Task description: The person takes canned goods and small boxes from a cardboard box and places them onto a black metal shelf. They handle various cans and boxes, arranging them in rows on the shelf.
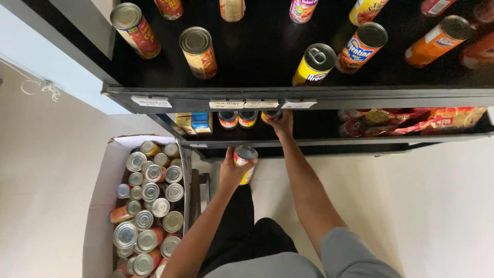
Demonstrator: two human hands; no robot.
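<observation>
Down below the top shelf, the person is working at a lower shelf (pixel 329 135) of a black rack. The left hand (pixel 231 172) is wrapping its fingers around a small can with a red and yellow label (pixel 244 162), holding it upright just in front of the shelf edge, near the person's knees, so its silver top is facing up toward the camera. The right hand (pixel 282 123) is reaching further in, and it seems to be closing on another can (pixel 270 115) at the front of the lower shelf, though the shelf lip above is hiding most of the fingers, so how tight that grip is I cannot say for sure. That can is sitting just right of two similar cans (pixel 236 118), all standing in a row at the front edge, labels outward, beneath small white label strips (pixel 242 104) clipped to the lip above.

To the left, on the pale floor, an open cardboard box (pixel 100 206) is standing close to the person's left arm, packed with upright cans (pixel 149 206), lids up. On the top shelf (pixel 267 62), taller cans are standing well apart. At the right of the lower shelf, red and yellow packets (pixel 411 121) are lying flat.
</observation>
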